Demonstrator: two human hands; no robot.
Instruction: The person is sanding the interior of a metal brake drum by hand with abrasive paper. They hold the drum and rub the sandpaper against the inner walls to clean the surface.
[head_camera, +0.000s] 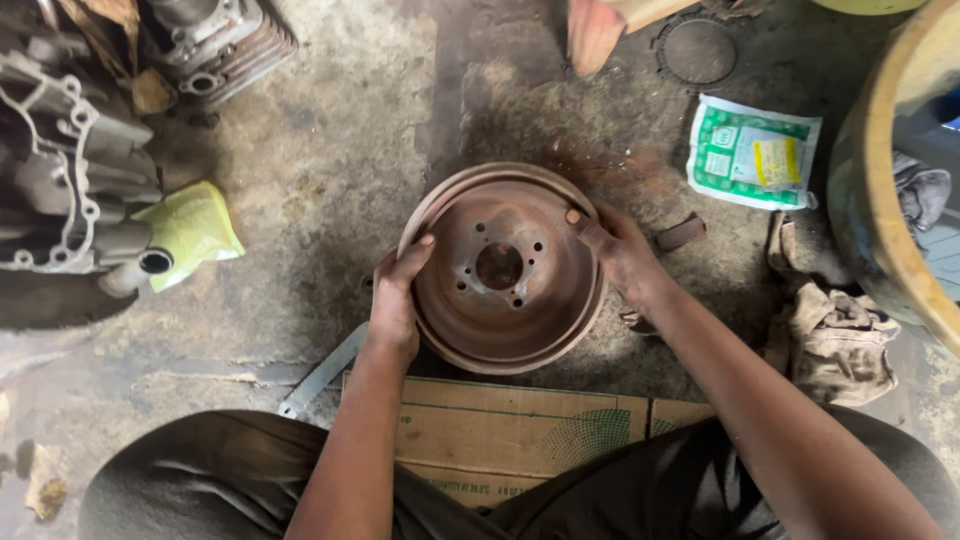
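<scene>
We hold a rusty, round brown metal brake drum (503, 268) with its hollow side up on the stained concrete floor (330, 150), just beyond the flattened brown cardboard sheet (500, 430) we sit on. Our left hand (395, 295) clasps the drum's left rim, fingers curled over the edge and thumb outside. Our right hand (618, 250) grips the right rim, the thumb pressed inside the bowl and the fingers wrapped around the outer wall. A dirty beige rag (835, 335) lies just right of our right forearm. Farther off rest a green and white plastic packet (752, 152), a yellow-green plastic bag (190, 228) and grey metal engine parts (70, 170).
</scene>
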